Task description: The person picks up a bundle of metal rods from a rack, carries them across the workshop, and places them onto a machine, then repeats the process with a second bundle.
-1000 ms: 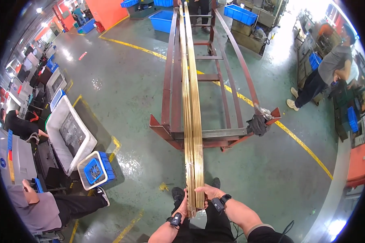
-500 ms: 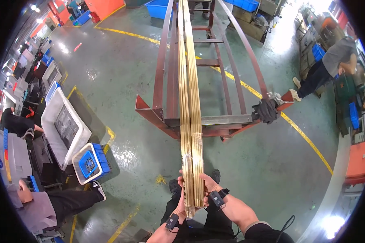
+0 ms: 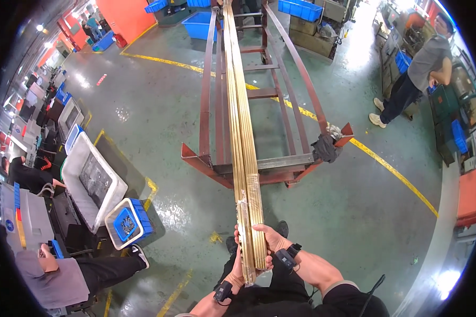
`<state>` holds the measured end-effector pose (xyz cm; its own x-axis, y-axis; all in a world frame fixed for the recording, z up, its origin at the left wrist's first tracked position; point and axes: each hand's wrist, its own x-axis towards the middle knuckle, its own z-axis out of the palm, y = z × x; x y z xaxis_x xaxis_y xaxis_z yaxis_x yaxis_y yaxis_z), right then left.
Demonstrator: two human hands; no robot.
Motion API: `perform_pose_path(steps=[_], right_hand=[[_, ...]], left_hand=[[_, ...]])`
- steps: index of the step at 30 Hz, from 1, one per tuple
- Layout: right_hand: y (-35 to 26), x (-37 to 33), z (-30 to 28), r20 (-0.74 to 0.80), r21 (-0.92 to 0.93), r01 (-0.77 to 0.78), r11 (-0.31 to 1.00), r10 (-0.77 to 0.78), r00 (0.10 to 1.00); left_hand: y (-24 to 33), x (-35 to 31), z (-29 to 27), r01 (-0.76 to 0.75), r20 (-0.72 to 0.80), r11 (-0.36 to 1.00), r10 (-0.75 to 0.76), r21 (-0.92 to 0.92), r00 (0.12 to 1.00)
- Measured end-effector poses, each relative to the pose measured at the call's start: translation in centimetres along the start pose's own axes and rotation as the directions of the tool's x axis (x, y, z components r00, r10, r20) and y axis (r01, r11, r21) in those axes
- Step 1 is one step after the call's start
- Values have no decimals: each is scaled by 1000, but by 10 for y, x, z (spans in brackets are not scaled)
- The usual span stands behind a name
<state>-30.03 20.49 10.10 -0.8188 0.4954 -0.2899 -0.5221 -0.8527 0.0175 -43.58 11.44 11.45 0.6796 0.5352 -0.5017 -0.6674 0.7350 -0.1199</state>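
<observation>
1. Evidently both hands clamp the near end of the brass rod bundle [image 3: 244, 158]: left hand [image 3: 239, 264] underneath, right hand [image 3: 269, 239] on its side.
2. The bundle lies lengthwise on the red steel rack [image 3: 280, 164]; its overhanging end could sag or slip sideways.
3. Loose rods might slide out of the clear wrap [image 3: 247, 211].

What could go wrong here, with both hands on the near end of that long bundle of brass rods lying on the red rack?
1. The brass rod bundle is very long and held only at its near end by the left hand and right hand; it could sag or swing.
2. Its clear wrap shows only near the hands, so rods might fan apart farther along.
3. The bundle rests on the red steel rack; it could snag on a crossbar there.
</observation>
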Motion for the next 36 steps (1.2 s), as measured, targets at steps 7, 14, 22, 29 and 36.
perform_pose_path(steps=[7, 14, 22, 29, 36], right_hand=[[8, -52, 55, 65, -76, 24, 997, -19, 998], [-11, -115, 85, 19, -98, 27, 995, -25, 999], [-21, -206, 188, 141, -164, 145, 976, -122, 982], [-36, -287, 252, 258, -172, 253, 952, -204, 944], [-143, -398, 243, 262, -148, 307, 940, -262, 929]], left_hand=[[-48, -38, 82, -50, -42, 998, 51, 27, 998], [-95, -34, 132, -31, 0, 997, 31, 70, 1000], [-164, -62, 252, -50, 12, 989, 48, 138, 999], [-216, -69, 337, -86, 106, 966, 62, 244, 992], [-295, 46, 411, -58, 184, 979, 22, 195, 983]])
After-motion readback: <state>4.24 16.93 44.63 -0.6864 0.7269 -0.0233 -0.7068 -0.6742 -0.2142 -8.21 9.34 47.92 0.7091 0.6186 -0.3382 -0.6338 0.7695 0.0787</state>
